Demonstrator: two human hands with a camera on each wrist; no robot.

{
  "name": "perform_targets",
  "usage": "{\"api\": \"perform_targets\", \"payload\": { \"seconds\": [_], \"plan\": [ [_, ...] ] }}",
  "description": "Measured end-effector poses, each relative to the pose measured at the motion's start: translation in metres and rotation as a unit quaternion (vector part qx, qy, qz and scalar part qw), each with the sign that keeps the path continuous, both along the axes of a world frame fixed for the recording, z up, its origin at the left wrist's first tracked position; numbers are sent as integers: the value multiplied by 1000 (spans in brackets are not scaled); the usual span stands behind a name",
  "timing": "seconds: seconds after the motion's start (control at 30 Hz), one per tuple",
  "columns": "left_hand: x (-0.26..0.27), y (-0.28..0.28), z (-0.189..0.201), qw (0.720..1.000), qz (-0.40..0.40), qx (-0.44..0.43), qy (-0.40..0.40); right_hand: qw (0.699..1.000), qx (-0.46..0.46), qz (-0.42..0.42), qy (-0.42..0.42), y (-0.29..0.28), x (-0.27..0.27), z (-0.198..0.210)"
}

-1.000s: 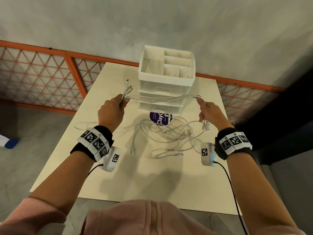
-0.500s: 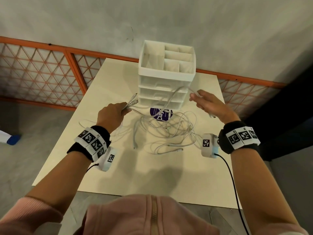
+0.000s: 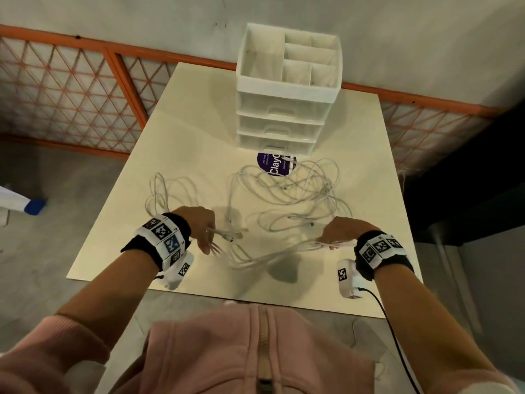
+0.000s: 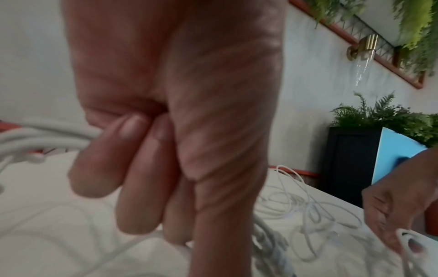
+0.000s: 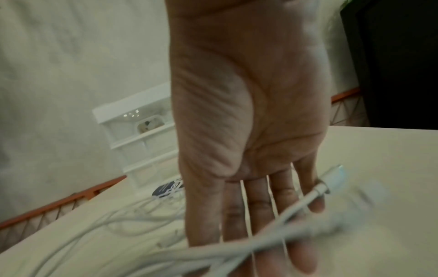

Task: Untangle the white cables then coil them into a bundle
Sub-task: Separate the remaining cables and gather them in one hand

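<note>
A tangle of white cables (image 3: 292,191) lies on the cream table (image 3: 199,123), in front of a purple round label (image 3: 277,166). A looser cable (image 3: 167,194) lies at the left. My left hand (image 3: 203,228) is low over the table's near half, its fingers (image 4: 132,168) curled round a bunch of cable ends (image 3: 230,234). My right hand (image 3: 341,231) is to the right, fingers (image 5: 260,202) pointing down, with cable strands (image 5: 272,241) pinched across them. A slack bunch of cables (image 3: 255,258) sags between the two hands.
A white drawer unit (image 3: 287,81) with an open divided top stands at the table's far edge. An orange lattice railing (image 3: 71,89) runs behind the table along the wall. A dark cabinet (image 3: 468,180) stands at the right. The table's near edge is just below my wrists.
Both hands have come down and toward me from in front of the drawer unit. The cable bunch, stretched taut between them a second ago, now hangs slack.
</note>
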State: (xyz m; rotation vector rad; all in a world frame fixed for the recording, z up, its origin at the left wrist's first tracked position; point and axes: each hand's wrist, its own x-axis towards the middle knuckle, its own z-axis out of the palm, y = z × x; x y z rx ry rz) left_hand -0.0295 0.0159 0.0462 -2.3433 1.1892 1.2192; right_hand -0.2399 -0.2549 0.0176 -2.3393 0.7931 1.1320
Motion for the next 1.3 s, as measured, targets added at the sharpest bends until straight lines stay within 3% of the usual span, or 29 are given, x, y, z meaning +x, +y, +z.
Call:
{"api": "perform_targets", "payload": {
  "seconds": [0.2,0.37,0.53,0.63,0.7,0.8,1.0,1.07,1.2,1.3],
  "plan": [
    [-7,6,-4,994,46,-79,64,969,32,-80,-233,5,20,-2],
    [-6,1,16,966,109,-218,91,970,-34,-50,-235,28,34,-20],
    [-6,-3,24,952,141,-249,112,968,-55,-54,-241,28,35,-21],
    [-7,-6,28,947,142,-262,117,982,-59,-2,-178,28,38,-15],
    [-8,-9,31,943,145,-277,117,986,-22,34,-160,27,43,-6],
    [-9,-16,37,927,145,-324,117,980,64,-6,-188,21,58,26],
    [-10,-32,50,866,150,-454,148,912,171,-34,-372,41,98,130],
    [-12,-38,55,850,155,-478,155,877,221,-52,-424,52,106,153],
    [-18,-43,65,836,172,-495,166,802,244,-122,-531,62,118,166],
    [-21,-43,78,805,200,-528,184,782,221,-150,-564,65,126,157]
  ]
}}
